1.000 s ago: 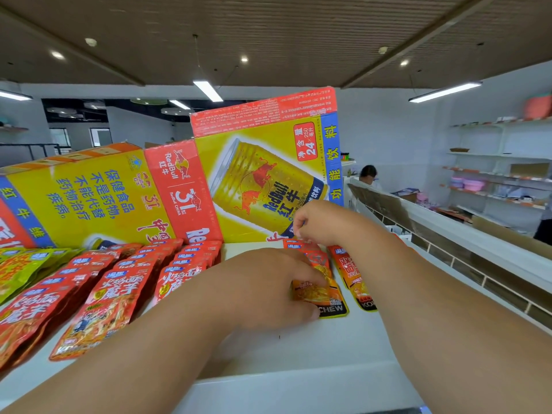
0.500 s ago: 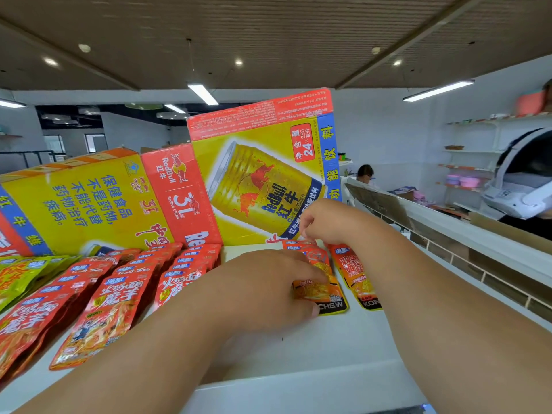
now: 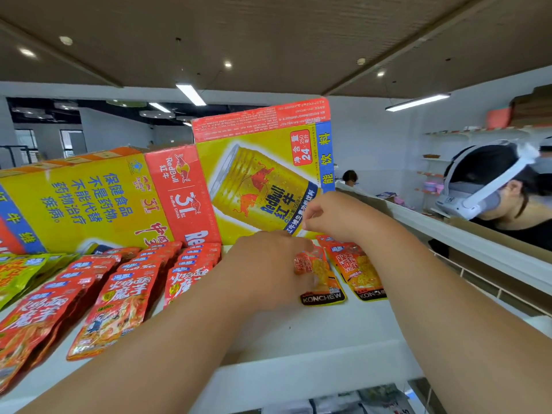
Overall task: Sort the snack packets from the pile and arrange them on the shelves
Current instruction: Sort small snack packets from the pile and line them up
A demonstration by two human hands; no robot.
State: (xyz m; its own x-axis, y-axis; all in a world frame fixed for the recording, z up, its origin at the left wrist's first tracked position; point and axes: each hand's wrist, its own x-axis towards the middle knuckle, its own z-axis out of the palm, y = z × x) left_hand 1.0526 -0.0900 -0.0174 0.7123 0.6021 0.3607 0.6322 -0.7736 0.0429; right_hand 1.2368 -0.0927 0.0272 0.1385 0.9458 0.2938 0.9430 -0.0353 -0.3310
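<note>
Two orange KONCHEW snack packets lie side by side on the white shelf, in front of a Red Bull box. My left hand lies over the left orange packet with fingers curled round its upper part. The right orange packet lies just beside it. My right hand is above both, fingers curled and pinching at the top edge of the packets. What sits between its fingertips is partly hidden.
Rows of red packets and green packets fill the shelf's left side. Two yellow-and-red Red Bull boxes stand along the back. A person wearing a headset is at the right behind a white rail. Grey packets show below.
My hands stay at the orange packets; the left hand slid slightly further over its packet. A person with a headset has come into view at the right.
</note>
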